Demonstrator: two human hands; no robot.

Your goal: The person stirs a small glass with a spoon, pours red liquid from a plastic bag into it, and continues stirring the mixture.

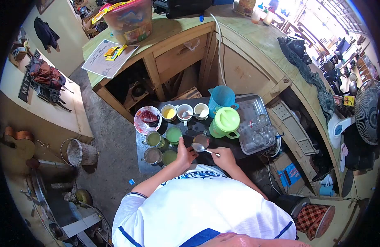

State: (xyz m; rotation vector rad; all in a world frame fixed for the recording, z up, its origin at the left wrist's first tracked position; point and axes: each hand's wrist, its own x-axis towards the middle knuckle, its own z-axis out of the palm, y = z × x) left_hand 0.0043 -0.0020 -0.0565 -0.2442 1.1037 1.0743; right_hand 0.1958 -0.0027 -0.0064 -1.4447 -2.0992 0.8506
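My right hand (pixel 225 159) is closed on the handle of a metal spoon (pixel 199 147), its bowl at the rim of a glass of brown drink (pixel 202 140). My left hand (pixel 186 154) is between that glass and a glass of green drink (pixel 173 134), thumb apart from the partly hidden fingers; I see nothing held in it. Beside it are another green glass (pixel 169 157), a greenish mug (pixel 154 140) and a greyish-brown mug (pixel 152 155). Behind stand a cup of yellow contents (pixel 168 112), a cup with a spoon (pixel 184 113) and a cup of pale contents (pixel 201 111).
A lime-green lidded pitcher (pixel 226 122) and a blue pitcher (pixel 221 99) stand right of the cups. A clear tray (pixel 249 108) holds several upturned glasses. A plate (pixel 139 126) with a dark red packet lies left. The wooden counter (pixel 173 35) curves behind.
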